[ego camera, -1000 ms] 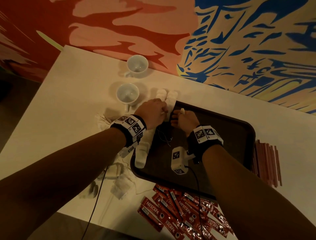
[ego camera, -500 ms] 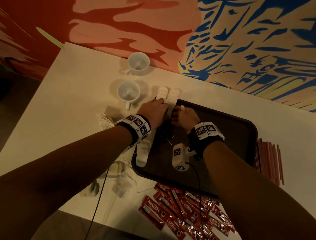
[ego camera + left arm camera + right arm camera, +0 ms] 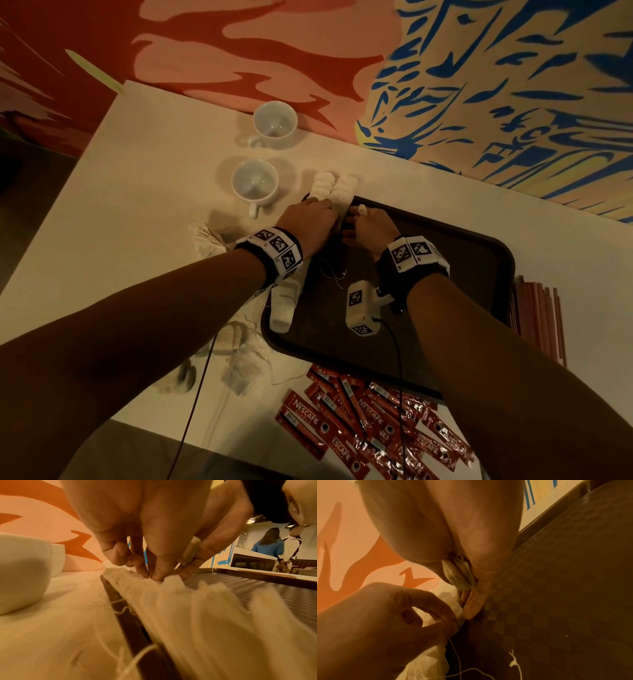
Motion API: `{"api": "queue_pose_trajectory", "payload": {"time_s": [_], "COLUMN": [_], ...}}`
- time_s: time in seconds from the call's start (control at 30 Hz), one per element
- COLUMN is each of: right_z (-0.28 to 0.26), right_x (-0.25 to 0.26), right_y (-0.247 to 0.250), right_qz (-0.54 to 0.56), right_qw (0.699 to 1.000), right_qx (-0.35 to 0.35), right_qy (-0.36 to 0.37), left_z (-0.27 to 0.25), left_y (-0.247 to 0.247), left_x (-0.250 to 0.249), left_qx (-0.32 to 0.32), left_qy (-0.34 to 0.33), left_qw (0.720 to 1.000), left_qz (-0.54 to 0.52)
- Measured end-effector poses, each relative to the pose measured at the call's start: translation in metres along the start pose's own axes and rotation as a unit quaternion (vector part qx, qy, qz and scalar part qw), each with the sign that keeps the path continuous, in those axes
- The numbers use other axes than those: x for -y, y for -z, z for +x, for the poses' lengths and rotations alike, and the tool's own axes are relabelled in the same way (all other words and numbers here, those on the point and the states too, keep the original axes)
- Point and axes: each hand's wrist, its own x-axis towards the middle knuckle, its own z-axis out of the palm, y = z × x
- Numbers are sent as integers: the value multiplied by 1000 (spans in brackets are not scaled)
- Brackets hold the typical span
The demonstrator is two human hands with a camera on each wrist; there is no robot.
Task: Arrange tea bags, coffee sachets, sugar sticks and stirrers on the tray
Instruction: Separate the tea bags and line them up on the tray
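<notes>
Two white cups (image 3: 255,183) (image 3: 274,124) stood near the table's (image 3: 144,178) far edge, one behind the other, below a painted wall (image 3: 479,85).

The head view looks steeply down from above both forearms onto the table (image 3: 144,178), facing the painted wall. The left wrist view sits very low, almost on the table, looking along the fingers (image 3: 137,563) across the tray (image 3: 257,588). The right wrist view looks down past the palm, very close. All three share the tray's far left corner, where the tea bags (image 3: 337,190) lie.
</notes>
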Motion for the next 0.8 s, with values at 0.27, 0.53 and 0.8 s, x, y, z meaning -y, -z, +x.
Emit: {"api": "queue_pose_trajectory", "payload": {"time_s": [0.27,0.53,0.8], "right_z": [1,-1,-21], "right_x": [-2,3,9], "right_y": [1,-1,7], "right_qz": [11,9,77], "right_qw": [1000,1000,996], "right_qx": [-9,-6,-35], "right_qy": [-11,-20,-33], "left_z": [1,-4,-8], "left_y": [-1,0,13], "left_x": [3,5,12], "left_qx": [-1,-17,-47], "left_qy": [-12,-9,24], "left_qw": [1000,999,990], "left_qz": [4,-31,-133]}}
